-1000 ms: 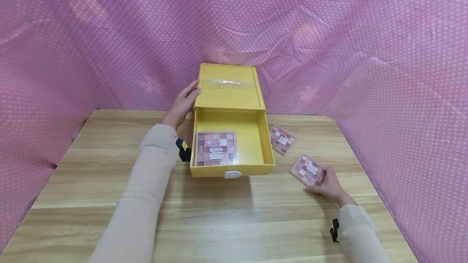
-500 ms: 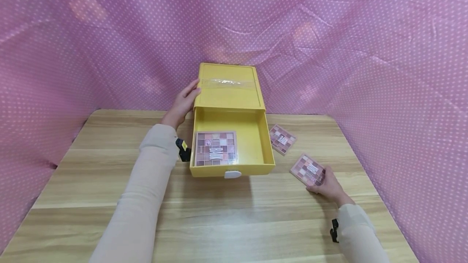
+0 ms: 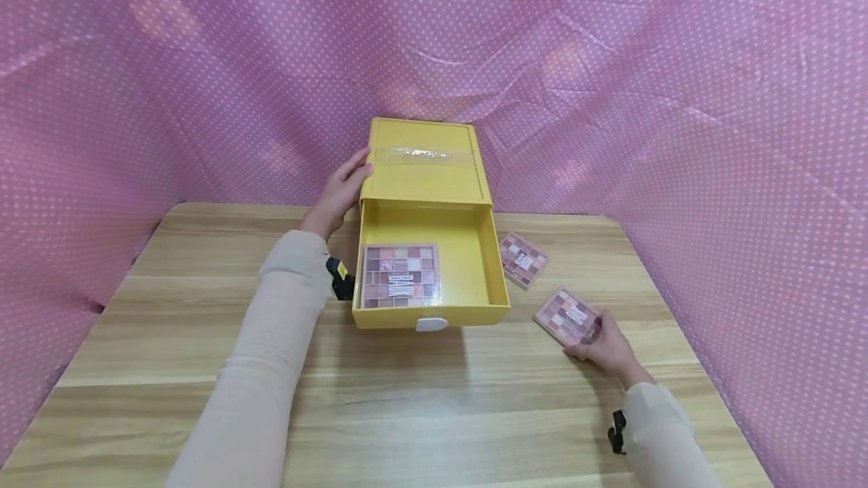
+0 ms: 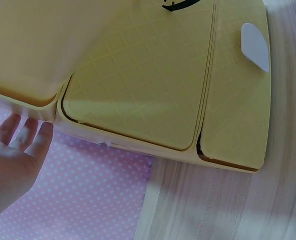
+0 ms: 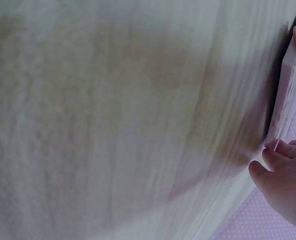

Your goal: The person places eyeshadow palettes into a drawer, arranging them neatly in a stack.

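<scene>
Clear of the drawer rim (image 3: 499,277), the right hand (image 3: 610,349) pinches a palette (image 3: 563,316); the left hand (image 3: 335,196), straight-fingered, touches the box (image 3: 427,181).

Three palettes (image 3: 568,316) are in sight — one inside the single pulled-out drawer (image 3: 468,262), two outside it. There is one yellow drawer unit (image 3: 427,179), one strip of clear tape (image 3: 423,154) and one tabletop (image 3: 407,413). Left hand (image 3: 339,190) and right hand (image 3: 612,349) make two — plus two sleeves (image 3: 251,367), two black wrist mounts (image 3: 341,279).
</scene>
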`<state>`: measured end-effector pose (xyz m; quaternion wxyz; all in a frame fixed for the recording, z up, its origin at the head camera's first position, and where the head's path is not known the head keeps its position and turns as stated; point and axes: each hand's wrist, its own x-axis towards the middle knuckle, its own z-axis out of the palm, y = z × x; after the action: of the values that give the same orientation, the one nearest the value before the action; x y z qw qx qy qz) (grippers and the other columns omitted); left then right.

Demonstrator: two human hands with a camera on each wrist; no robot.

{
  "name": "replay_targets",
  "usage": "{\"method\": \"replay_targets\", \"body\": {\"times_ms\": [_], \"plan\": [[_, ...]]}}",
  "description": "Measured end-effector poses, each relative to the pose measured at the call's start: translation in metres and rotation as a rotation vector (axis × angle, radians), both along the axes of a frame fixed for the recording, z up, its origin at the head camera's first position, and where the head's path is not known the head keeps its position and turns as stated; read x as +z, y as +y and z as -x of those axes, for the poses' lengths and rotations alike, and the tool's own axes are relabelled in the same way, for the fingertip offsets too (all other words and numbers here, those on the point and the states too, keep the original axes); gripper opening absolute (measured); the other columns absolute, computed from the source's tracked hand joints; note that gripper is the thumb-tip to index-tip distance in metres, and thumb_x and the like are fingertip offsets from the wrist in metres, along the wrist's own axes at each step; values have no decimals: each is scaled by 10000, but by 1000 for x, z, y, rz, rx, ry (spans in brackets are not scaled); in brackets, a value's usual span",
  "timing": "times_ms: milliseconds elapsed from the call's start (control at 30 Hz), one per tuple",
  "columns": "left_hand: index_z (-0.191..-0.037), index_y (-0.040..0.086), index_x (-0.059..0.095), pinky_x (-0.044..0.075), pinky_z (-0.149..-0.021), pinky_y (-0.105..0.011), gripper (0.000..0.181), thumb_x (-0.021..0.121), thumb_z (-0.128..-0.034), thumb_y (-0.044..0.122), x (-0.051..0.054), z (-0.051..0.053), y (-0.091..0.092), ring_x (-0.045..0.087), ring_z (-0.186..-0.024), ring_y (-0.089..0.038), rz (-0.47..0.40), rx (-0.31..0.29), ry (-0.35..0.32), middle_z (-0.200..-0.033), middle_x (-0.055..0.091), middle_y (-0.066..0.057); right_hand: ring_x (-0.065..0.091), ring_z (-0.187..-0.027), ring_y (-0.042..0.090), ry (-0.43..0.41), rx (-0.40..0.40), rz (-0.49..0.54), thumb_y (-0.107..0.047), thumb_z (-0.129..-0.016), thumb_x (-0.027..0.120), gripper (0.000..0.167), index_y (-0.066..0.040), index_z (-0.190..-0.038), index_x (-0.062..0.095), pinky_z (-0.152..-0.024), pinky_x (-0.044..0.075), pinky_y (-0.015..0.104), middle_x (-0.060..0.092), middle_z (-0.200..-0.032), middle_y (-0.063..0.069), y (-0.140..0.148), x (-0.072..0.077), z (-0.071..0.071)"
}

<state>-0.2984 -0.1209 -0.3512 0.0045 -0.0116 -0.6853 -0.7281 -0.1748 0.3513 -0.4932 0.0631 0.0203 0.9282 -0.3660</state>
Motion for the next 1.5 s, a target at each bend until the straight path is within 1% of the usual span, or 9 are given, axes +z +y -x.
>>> {"method": "replay_targets", "body": {"times_ms": [333, 433, 533, 700, 867, 1000, 1133, 1333, 1500], "plan": [[-1325, 270, 355, 370, -909, -324, 491, 512, -864, 330, 0, 0, 0, 379, -1153, -186, -3, 4, -13, -1361, 299, 7, 468, -909, 328, 32, 24, -23, -306, -561, 802, 855, 94, -1143, 320, -840, 359, 471, 459, -1042, 243, -7, 11, 0], [-1322, 271, 361, 370, -909, -327, 489, 516, -862, 331, 0, -1, 0, 380, -1153, -187, -5, 9, -15, -1361, 302, 12, 424, -991, 384, 11, 37, -32, -320, -578, 789, 978, 133, -1237, 226, -888, 311, 508, 389, -1139, 309, -10, 16, 1], [-1323, 272, 360, 369, -910, -325, 493, 518, -860, 335, 0, -1, -1, 379, -1155, -185, -4, 6, -17, -1362, 302, 15, 357, -1061, 437, -12, 43, -57, -341, -594, 776, 1086, 160, -1285, 104, -924, 253, 532, 291, -1217, 361, -12, 23, 2], [-1326, 264, 356, 373, -907, -326, 493, 517, -863, 323, 0, 0, -1, 376, -1158, -197, -15, 6, -24, -1368, 288, 4, 319, -1090, 462, -4, 52, -88, -356, -603, 766, 1125, 144, -1305, 43, -932, 230, 542, 242, -1252, 369, -16, 39, 5], [-1333, 253, 344, 372, -907, -315, 499, 510, -867, 323, 0, 1, 0, 382, -1154, -201, -8, 2, -16, -1369, 288, -1, 321, -1089, 461, 36, 69, -65, -316, -609, 773, 1134, 143, -1307, 5, -932, 238, 538, 230, -1256, 372, -17, 55, 9], [-1332, 257, 345, 371, -908, -310, 499, 510, -867, 326, 1, 1, 1, 384, -1152, -198, -4, 1, -11, -1366, 293, 3, 373, -1042, 450, 93, 92, -36, -238, -603, 785, 1111, 160, -1297, 14, -915, 278, 529, 272, -1222, 376, -16, 66, 13], [-1333, 257, 343, 368, -911, -315, 499, 509, -868, 326, 2, 1, 1, 380, -1155, -200, -2, -1, -14, -1367, 290, 0, 382, -1032, 437, 135, 107, -70, -211, -614, 774, 1066, 164, -1295, 45, -907, 283, 533, 308, -1205, 360, -16, 79, 19], [-1334, 257, 340, 367, -912, -315, 501, 509, -868, 326, 2, 1, 0, 382, -1154, -204, -2, -2, -18, -1367, 288, -2, 360, -1055, 439, 164, 110, -154, -262, -627, 756, 1033, 152, -1300, 91, -903, 277, 542, 340, -1196, 337, -18, 100, 27], [-1334, 259, 341, 367, -913, -321, 503, 509, -866, 332, 2, 1, 1, 378, -1156, -205, 5, 2, -15, -1368, 281, -8, 459, -905, 375, 219, 116, -178, -312, -598, 780, 944, 114, -1245, 241, -805, 372, 506, 433, -1086, 290, -21, 115, 33]]}}
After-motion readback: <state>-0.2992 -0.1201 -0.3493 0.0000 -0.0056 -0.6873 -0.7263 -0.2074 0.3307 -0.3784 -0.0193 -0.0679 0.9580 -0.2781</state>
